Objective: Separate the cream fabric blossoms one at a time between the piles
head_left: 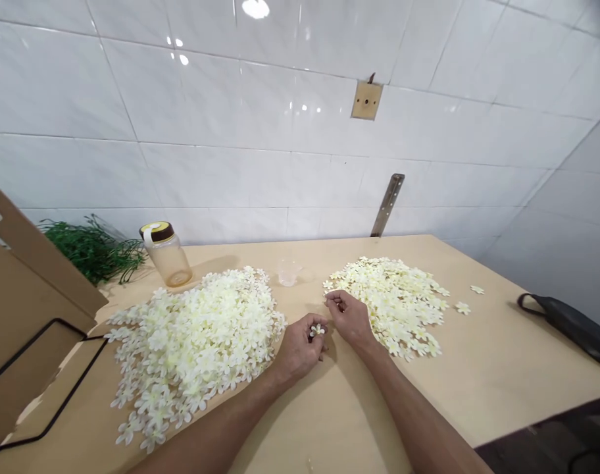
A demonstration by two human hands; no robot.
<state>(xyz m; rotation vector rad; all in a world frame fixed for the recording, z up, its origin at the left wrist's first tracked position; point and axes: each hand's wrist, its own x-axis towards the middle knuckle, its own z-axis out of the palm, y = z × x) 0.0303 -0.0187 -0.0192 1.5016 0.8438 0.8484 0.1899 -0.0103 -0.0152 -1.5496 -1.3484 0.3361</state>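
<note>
Between the thumb and fingers of my left hand (302,345) is a small artificial flower (317,330) with pale petals. Close beside it, my right hand (349,317) is closed in a pinch at the near-left edge of a heap of yellowish flowers (399,299). Whatever its fingertips hold, if anything, is too small to make out. A larger, taller heap of whitish artificial flowers (201,336) spreads out to the left of my left hand. Just beyond both hands stands a small clear cup (288,272).
At the back left are a clear bottle (169,260) with a brown and yellow lid and green artificial foliage (93,253). A cardboard box (24,296) and black metal frame (48,428) border the left side. On the right lies a black pouch (571,322). A tiled wall (221,178) rises behind.
</note>
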